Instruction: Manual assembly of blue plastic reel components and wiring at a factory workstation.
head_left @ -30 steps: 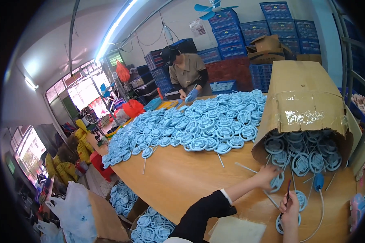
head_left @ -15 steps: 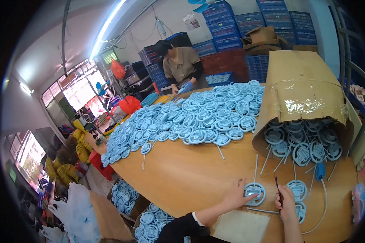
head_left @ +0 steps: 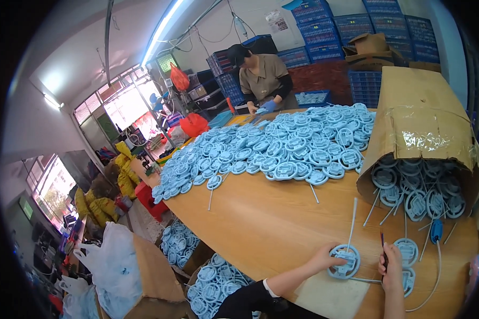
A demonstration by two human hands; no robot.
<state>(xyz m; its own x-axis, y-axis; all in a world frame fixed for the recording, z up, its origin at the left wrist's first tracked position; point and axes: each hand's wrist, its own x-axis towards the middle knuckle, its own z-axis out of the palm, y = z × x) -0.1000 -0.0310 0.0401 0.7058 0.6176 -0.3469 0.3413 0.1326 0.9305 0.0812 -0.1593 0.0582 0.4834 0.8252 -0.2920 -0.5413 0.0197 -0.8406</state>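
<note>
Holding a disc (head_left: 348, 267) and a tool (head_left: 382, 242) at the table's (head_left: 271, 223) near side

Clamped on the blue disc with the left hand (head_left: 323, 260), thumb across the face, fingers at the rim; placed just beyond a pale sheet (head_left: 332, 299), with a white rod (head_left: 352, 220) pointing away; closed around the slim dark tool with the right hand (head_left: 392, 267), tip upward, near two loose discs (head_left: 408, 250) and a cable (head_left: 439, 276); printed on a wall notice (head_left: 276, 21), too small to read; tagged in yellow on stacked blue crates (head_left: 319, 34), likewise illegible; taped shiny across a carton (head_left: 420, 114), open toward the hands and packed with discs.

Bounded at the far side by a heap (head_left: 271, 143) of discs, at the right by the carton; dropping away along the left edge above boxed discs (head_left: 215, 290); showing wood in a broad band between heap and left hand; leaving a narrow gap between held disc and tool; shared across the heap with a co-worker (head_left: 266, 77), wearing a blue glove (head_left: 270, 106).
</note>
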